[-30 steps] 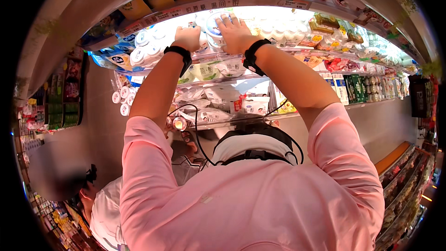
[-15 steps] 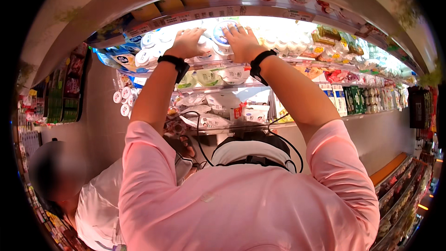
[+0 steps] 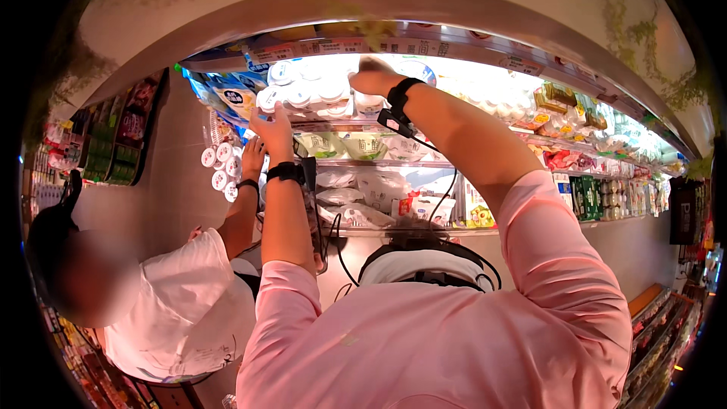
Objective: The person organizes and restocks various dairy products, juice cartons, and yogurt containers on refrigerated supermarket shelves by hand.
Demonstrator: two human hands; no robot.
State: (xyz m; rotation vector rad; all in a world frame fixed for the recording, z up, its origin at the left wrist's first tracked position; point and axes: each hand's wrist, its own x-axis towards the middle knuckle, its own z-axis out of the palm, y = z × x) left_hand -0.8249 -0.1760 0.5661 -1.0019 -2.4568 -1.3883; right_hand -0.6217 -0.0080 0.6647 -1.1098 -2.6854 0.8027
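My left hand [image 3: 273, 130] is at the front left of the lit upper shelf, thumb and fingers apart, right against a white-lidded tub [image 3: 269, 98]. Whether it bears any of the tub's weight is hard to make out. My right hand [image 3: 375, 77] reaches deeper onto that shelf, above white tubs [image 3: 333, 89]; motion and glare smear its fingers. Behind its wrist shows part of a round blue-and-white lid [image 3: 419, 70]. Both my wrists wear black bands, with a black cable hanging from the right one.
A co-worker in white stands at the left, one hand [image 3: 253, 156] beside my left forearm. Blue packages [image 3: 235, 96] lie left of the tubs. Lower shelves hold pouches [image 3: 367, 145] and white bags [image 3: 382, 185]. The price rail [image 3: 341, 47] overhangs the upper shelf.
My left hand has moved left and down from the tubs to the shelf's front. My right hand has shifted left across the tubs. The co-worker's arm has come up beside mine.
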